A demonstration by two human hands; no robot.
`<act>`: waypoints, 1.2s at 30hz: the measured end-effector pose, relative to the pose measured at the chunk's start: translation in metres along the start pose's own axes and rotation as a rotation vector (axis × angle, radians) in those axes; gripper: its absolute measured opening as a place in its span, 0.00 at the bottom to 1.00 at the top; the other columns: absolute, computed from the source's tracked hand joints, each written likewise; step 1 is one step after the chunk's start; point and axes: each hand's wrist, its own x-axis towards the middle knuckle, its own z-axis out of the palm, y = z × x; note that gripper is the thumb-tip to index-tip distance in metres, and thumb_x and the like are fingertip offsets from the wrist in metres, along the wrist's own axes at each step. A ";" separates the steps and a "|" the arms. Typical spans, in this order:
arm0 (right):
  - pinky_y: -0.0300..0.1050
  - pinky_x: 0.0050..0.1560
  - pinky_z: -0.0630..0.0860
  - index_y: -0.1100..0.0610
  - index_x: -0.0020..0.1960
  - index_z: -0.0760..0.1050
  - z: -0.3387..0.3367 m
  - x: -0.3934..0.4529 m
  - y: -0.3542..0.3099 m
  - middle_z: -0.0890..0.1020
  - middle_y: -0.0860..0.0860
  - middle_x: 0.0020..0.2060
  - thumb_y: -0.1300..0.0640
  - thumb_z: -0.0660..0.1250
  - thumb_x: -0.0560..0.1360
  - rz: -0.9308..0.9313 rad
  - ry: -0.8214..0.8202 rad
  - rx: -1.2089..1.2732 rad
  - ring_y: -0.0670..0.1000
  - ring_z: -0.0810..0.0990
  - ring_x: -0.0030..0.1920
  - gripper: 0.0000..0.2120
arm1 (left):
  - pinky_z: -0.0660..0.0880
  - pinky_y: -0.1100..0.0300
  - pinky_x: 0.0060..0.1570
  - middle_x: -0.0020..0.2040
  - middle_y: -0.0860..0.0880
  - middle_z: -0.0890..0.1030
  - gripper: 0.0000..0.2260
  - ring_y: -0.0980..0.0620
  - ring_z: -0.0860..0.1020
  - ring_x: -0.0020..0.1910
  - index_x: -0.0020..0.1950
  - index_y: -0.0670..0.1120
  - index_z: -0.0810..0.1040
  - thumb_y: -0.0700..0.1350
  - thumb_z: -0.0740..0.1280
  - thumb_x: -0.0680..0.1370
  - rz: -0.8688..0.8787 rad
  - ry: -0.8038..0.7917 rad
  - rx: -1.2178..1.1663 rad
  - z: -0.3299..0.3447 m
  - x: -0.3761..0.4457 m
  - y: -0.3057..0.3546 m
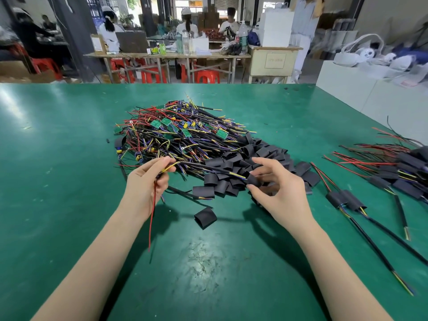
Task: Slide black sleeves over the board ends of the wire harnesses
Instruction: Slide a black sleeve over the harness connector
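Across the wide green table mat (69,158) sprawls a tangled heap of wire harnesses (176,135), black cable with red, yellow and blue leads and small green circuit boards, many buried under one another. Against its near right side lies a pile of short black tube sleeves (250,158). Sleeved harnesses (398,167) on the right run off the frame edge. The left hand (148,181) pinches one thin harness (208,169) between thumb and fingers; its board end is hidden in the palm. The right hand (278,188) pinches a single black sleeve (252,180) at the cable's yellow tip. One loose sleeve (205,217) lies between the forearms.
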 end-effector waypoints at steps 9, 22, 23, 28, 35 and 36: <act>0.39 0.49 0.79 0.46 0.60 0.74 0.001 -0.002 -0.006 0.82 0.44 0.46 0.66 0.74 0.69 -0.064 -0.037 0.083 0.46 0.81 0.47 0.25 | 0.59 0.70 0.21 0.34 0.47 0.81 0.07 0.58 0.64 0.22 0.39 0.45 0.86 0.43 0.69 0.74 0.014 0.012 0.064 -0.002 -0.002 0.001; 0.45 0.50 0.70 0.55 0.60 0.77 0.005 -0.003 -0.010 0.83 0.45 0.47 0.61 0.75 0.66 -0.334 -0.036 -0.520 0.50 0.80 0.42 0.22 | 0.62 0.69 0.21 0.33 0.40 0.82 0.20 0.51 0.69 0.18 0.59 0.49 0.81 0.55 0.70 0.70 -0.112 -0.235 0.460 0.022 -0.023 -0.002; 0.46 0.50 0.71 0.55 0.60 0.77 0.007 -0.003 -0.012 0.83 0.45 0.47 0.61 0.75 0.66 -0.347 -0.047 -0.495 0.49 0.79 0.43 0.23 | 0.61 0.69 0.20 0.32 0.40 0.82 0.21 0.51 0.69 0.18 0.61 0.49 0.80 0.55 0.70 0.70 -0.157 -0.282 0.452 0.025 -0.025 -0.004; 0.50 0.48 0.76 0.54 0.62 0.76 0.023 -0.009 -0.027 0.82 0.46 0.50 0.61 0.72 0.67 -0.395 -0.159 -0.309 0.48 0.80 0.49 0.23 | 0.61 0.70 0.18 0.30 0.40 0.79 0.20 0.54 0.67 0.17 0.63 0.46 0.80 0.53 0.67 0.73 -0.399 -0.451 0.324 0.035 -0.033 -0.011; 0.38 0.52 0.76 0.55 0.60 0.77 0.018 -0.011 -0.027 0.81 0.45 0.49 0.63 0.74 0.69 -0.318 -0.165 -0.139 0.44 0.80 0.50 0.20 | 0.65 0.66 0.19 0.34 0.38 0.81 0.21 0.52 0.70 0.18 0.59 0.42 0.75 0.55 0.63 0.73 -0.680 -0.505 0.159 0.039 -0.031 -0.013; 0.34 0.51 0.74 0.55 0.58 0.77 0.017 -0.011 -0.027 0.81 0.45 0.49 0.63 0.74 0.69 -0.311 -0.148 -0.145 0.43 0.79 0.50 0.19 | 0.68 0.64 0.21 0.36 0.37 0.82 0.21 0.52 0.71 0.20 0.59 0.41 0.75 0.55 0.62 0.74 -0.703 -0.519 0.108 0.038 -0.030 -0.012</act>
